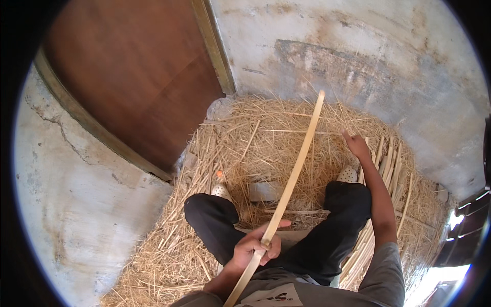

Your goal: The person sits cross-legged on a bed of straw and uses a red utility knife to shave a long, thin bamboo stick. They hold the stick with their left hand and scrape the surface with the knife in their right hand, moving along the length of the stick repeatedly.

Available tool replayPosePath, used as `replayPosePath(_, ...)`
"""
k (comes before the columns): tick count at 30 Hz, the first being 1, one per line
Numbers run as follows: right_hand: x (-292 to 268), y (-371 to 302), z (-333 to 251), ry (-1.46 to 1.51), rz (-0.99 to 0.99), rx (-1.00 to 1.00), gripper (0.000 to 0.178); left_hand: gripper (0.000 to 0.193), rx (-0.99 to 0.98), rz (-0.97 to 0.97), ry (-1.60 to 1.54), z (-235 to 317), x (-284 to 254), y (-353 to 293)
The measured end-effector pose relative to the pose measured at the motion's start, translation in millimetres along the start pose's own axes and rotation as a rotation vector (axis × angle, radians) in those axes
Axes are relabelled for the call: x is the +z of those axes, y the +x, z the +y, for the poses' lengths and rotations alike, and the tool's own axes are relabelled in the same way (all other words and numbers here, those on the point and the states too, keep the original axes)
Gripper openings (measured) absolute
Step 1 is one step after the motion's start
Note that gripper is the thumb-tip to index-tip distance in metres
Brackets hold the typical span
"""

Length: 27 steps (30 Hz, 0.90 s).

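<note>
A long, pale bamboo strip point(295, 174) slants from my lap up past my knees, with a darker node near my grip. My left hand point(259, 247) is closed round its lower part, the index finger stretched out to the right. Far out to the right, beyond my right knee, my right hand point(355, 145) is closed in a pinch. A thin pale sliver point(307, 132) runs level above the straw and meets its fingertips. Whether the sliver is split off the strip does not show.
Loose shavings point(240, 117) cover the floor around my feet. A bundle of split bamboo strips point(389, 163) lies beside my right leg. A grey block point(263, 192) sits between my shoes. Behind are a brown door point(138, 77) and a stained wall point(353, 66).
</note>
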State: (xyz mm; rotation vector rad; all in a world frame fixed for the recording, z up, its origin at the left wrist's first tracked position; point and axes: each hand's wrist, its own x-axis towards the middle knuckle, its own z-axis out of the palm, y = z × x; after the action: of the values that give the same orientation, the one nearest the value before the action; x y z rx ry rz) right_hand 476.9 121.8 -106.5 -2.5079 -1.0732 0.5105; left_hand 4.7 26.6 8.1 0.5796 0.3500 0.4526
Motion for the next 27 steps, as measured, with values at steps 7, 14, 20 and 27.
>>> replayPosePath(7,-68,-96,-95,1.047,-0.267,-0.172,0.047,0.079,-0.003,-0.105,0.121,13,5,31)
replayPosePath(14,-38,-117,-133,1.220,-0.390,-0.134,0.023,0.079,-0.084,-0.080,0.215,12,11,44)
replayPosePath(20,-41,-82,-117,1.459,-0.218,-0.080,0.020,0.050,-0.280,-0.069,0.532,4,-10,32)
replayPosePath(27,-35,-74,-101,1.451,-0.168,-0.111,0.023,0.038,-0.192,0.065,0.791,-16,-42,34)
